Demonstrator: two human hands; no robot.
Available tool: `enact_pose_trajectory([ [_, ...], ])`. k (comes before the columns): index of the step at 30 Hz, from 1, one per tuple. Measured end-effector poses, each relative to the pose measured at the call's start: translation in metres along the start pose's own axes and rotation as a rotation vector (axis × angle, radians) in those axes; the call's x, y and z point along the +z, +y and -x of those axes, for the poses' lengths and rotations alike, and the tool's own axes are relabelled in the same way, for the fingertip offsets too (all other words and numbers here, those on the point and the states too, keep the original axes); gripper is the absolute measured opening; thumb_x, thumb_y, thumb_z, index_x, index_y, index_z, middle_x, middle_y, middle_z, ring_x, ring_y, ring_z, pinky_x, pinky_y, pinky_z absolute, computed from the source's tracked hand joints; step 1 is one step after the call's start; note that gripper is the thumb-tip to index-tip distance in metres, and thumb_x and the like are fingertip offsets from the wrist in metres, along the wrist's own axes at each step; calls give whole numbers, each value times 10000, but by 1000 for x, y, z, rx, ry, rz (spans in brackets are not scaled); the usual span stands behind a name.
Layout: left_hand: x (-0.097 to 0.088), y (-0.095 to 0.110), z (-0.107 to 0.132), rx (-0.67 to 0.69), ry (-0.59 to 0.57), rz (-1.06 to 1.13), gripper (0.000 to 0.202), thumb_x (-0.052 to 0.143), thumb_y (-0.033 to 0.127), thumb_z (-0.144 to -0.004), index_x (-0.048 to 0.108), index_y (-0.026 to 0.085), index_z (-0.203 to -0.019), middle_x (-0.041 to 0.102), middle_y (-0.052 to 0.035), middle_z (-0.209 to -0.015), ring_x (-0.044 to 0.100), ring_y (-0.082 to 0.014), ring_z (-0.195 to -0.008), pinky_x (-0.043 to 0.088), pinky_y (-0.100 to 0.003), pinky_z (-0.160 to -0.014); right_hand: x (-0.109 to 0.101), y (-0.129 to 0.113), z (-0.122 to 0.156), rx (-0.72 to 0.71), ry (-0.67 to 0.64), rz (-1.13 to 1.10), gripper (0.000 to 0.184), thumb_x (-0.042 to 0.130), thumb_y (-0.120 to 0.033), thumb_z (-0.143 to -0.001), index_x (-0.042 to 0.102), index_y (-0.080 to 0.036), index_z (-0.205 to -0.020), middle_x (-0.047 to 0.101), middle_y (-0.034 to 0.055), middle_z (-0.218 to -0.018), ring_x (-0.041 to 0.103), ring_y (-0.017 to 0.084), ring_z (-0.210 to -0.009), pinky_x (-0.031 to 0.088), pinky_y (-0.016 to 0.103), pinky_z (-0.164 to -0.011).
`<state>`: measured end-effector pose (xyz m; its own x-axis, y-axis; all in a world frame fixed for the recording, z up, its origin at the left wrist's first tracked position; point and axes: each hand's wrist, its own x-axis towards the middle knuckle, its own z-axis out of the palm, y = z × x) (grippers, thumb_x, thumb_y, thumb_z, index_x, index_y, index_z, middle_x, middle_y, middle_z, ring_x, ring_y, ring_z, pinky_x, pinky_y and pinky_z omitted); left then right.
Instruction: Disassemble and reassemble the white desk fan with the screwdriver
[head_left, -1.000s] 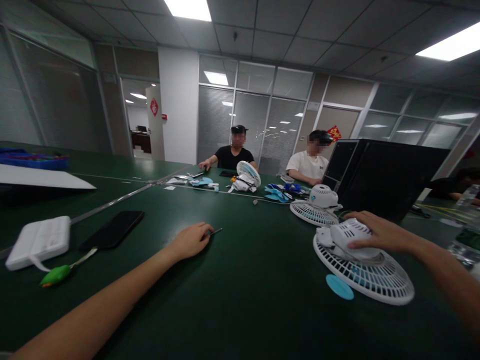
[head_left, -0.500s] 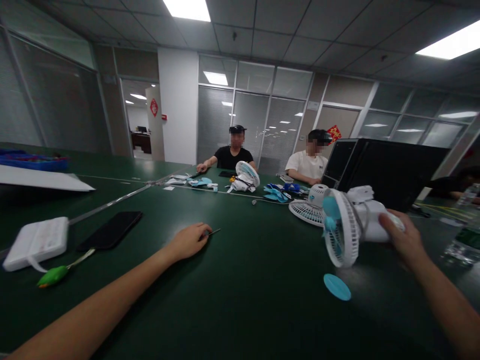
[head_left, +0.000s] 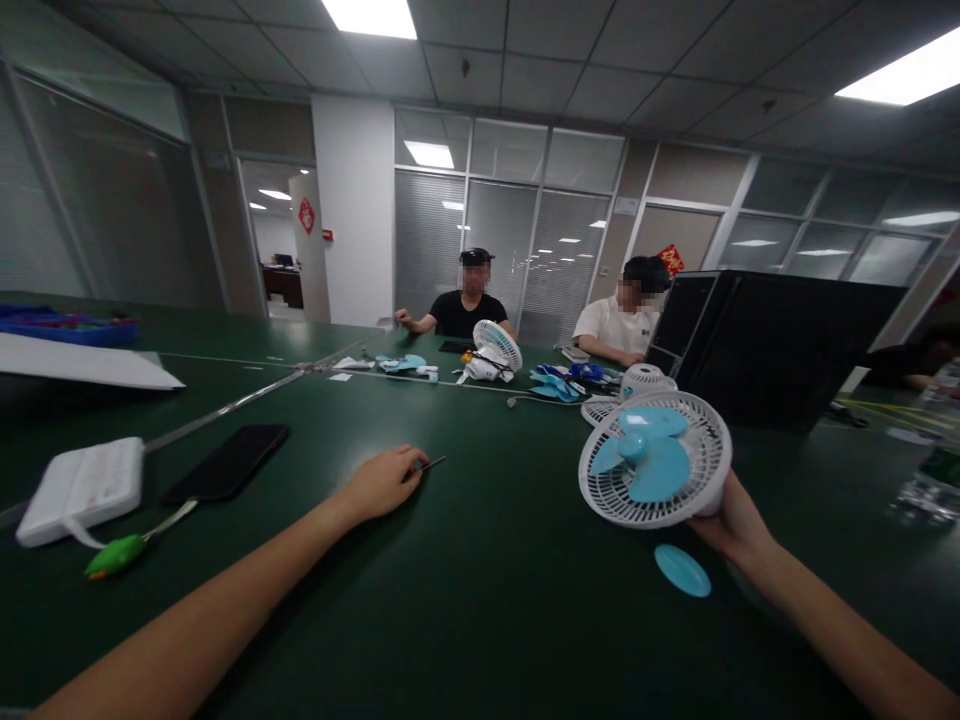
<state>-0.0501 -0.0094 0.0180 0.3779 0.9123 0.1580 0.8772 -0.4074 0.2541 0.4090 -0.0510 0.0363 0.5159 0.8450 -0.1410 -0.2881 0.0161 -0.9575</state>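
Note:
My right hand (head_left: 731, 522) grips a small white fan (head_left: 655, 458) from behind and holds it above the green table (head_left: 487, 560). The fan's open grille and light blue blades face me. A light blue round cap (head_left: 682, 570) lies on the table just below the fan. My left hand (head_left: 382, 481) rests on the table with its fingers closed on a thin metal tool (head_left: 432, 463) whose tip sticks out to the right.
A white box (head_left: 82, 487), a black phone (head_left: 227, 461) and a green-handled screwdriver (head_left: 127, 549) lie at the left. A second white fan (head_left: 634, 391) and a black monitor (head_left: 765, 345) stand behind. Two people sit at the far side among fan parts.
My right hand lifted the fan off the table, where it lay grille down, and turned it until its blades face me. The left hand stayed put.

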Motion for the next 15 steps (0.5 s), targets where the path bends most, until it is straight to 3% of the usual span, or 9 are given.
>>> enact_pose_trajectory([
  [2,0,0,0,-2,-1,-3,336,410,267,-922,624,187,-1169,656,-103,-1103,646,-254,-966,491,-354,-812,1,0,1,53,32,-49,98,552,-392,-880,571,-296,-885,664,6,-804,675,225,-714,590,358,-631],
  [8,2,-3,-1,1,-4,-6,339,396,269,-926,623,190,-1166,654,-101,-1121,647,-253,-964,492,-364,-825,-3,5,-5,-1,23,-38,117,594,-396,-832,573,-294,-885,666,8,-825,662,229,-703,582,373,-601],
  [15,-1,1,-1,-1,1,-9,344,397,246,-919,630,187,-1165,670,-108,-1141,652,-260,-994,494,-365,-848,-5,14,-14,-254,-25,83,378,548,-663,-776,569,-315,-923,684,34,-844,676,285,-744,582,446,-598],
])
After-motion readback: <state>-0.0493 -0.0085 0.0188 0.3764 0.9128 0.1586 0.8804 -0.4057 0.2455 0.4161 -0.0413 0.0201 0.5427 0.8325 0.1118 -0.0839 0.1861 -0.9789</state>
